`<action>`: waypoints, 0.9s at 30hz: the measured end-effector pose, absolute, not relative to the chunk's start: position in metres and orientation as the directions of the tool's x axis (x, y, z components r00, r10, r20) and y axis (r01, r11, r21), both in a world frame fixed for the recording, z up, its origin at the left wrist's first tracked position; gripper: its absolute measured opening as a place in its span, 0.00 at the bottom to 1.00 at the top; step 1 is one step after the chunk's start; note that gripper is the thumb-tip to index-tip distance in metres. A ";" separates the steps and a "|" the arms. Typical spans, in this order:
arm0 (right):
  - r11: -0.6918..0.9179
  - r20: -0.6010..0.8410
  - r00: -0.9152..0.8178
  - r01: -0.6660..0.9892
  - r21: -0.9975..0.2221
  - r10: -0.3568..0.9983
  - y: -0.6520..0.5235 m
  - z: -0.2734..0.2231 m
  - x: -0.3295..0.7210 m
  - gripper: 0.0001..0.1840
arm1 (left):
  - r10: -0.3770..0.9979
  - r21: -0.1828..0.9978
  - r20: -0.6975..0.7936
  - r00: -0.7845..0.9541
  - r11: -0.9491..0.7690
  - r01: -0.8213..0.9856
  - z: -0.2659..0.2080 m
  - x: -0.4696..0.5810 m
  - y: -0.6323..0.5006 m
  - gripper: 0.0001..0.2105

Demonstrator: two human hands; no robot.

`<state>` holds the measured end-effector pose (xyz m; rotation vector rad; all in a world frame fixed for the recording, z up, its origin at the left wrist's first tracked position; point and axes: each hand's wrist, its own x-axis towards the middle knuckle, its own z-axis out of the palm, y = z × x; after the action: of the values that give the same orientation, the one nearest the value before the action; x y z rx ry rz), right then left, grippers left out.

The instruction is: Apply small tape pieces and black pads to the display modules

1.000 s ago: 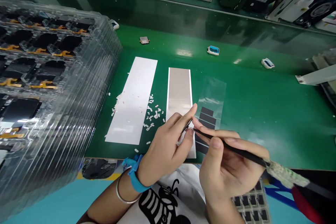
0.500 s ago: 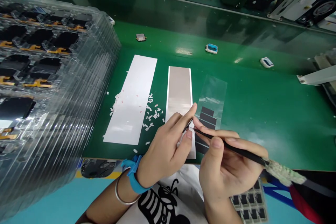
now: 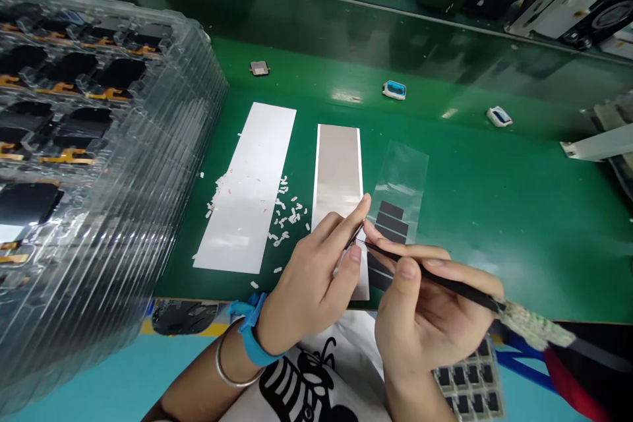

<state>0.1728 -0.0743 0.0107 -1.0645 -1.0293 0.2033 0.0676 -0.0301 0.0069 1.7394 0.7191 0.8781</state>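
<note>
My left hand (image 3: 314, 280), a blue band on its wrist, is closed around a small thin dark part (image 3: 353, 236), seen nearly edge-on and mostly hidden by the fingers. Black tweezers (image 3: 457, 287) with a taped rear end are pinched in my right hand (image 3: 428, 320). Their fine tip meets the dark part's edge between the two hands; what lies at the tip is too small to make out. Under the left fingers lies a grey-beige strip sheet with white edges (image 3: 339, 161). Just beyond the right fingertips is a clear film (image 3: 403, 171) bearing black rectangles (image 3: 392, 223).
A tall stack of clear trays (image 3: 163, 119) with black screens stands at left. White scraps (image 3: 281, 221) lie around a white sheet (image 3: 252, 191). Small watch-like parts, including a blue-faced case (image 3: 394, 90), sit toward the back. A tray of dark parts (image 3: 469, 379) shows below the table edge.
Both hands, the dark part and the tweezers look almost unmoved. The small parts at the back appear slightly further left in view, and the tray stack has shifted a little too.
</note>
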 end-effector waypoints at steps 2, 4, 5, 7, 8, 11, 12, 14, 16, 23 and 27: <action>0.527 0.606 0.536 0.316 -0.789 0.587 -0.074 0.010 0.173 0.16 | 0.802 0.948 0.219 0.556 -0.309 0.072 0.007 0.068 -0.030 0.24; 0.524 0.603 0.533 0.314 -0.792 0.593 -0.074 0.010 0.174 0.17 | 0.803 0.945 0.217 0.555 -0.316 0.088 0.006 0.067 -0.030 0.24; 0.521 0.600 0.534 0.312 -0.795 0.596 -0.075 0.010 0.174 0.17 | 0.802 0.943 0.216 0.556 -0.320 0.095 0.006 0.067 -0.030 0.24; 0.514 0.592 0.535 0.307 -0.801 0.603 -0.075 0.010 0.174 0.17 | 0.800 0.937 0.218 0.559 -0.332 0.109 0.006 0.067 -0.030 0.24; 0.515 0.591 0.537 0.305 -0.801 0.601 -0.075 0.010 0.174 0.17 | 0.799 0.935 0.218 0.561 -0.337 0.116 0.006 0.067 -0.030 0.25; 0.535 0.603 0.541 0.302 -0.789 0.586 -0.075 0.010 0.173 0.18 | 0.793 0.935 0.204 0.574 -0.331 0.126 0.005 0.066 -0.029 0.26; 0.544 0.609 0.538 0.299 -0.784 0.582 -0.075 0.010 0.173 0.18 | 0.792 0.937 0.199 0.577 -0.326 0.124 0.005 0.066 -0.029 0.26; 0.550 0.612 0.526 0.293 -0.782 0.590 -0.076 0.010 0.174 0.18 | 0.794 0.941 0.190 0.577 -0.315 0.124 0.005 0.066 -0.030 0.26; 0.542 0.613 0.516 0.304 -0.784 0.598 -0.077 0.010 0.175 0.18 | 0.800 0.942 0.184 0.571 -0.309 0.129 0.005 0.067 -0.030 0.26; 0.492 0.598 0.503 0.342 -0.801 0.624 -0.079 0.010 0.178 0.15 | 0.793 0.940 0.204 0.574 -0.323 0.112 0.005 0.066 -0.030 0.25; 0.467 0.600 0.506 0.377 -0.800 0.620 -0.079 0.012 0.177 0.15 | 0.793 0.946 0.204 0.575 -0.311 0.092 0.005 0.067 -0.029 0.24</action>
<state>0.1772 -0.0786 0.0123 -1.1327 -1.0895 0.1917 0.0667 -0.0294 0.0052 1.7654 0.7310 0.8405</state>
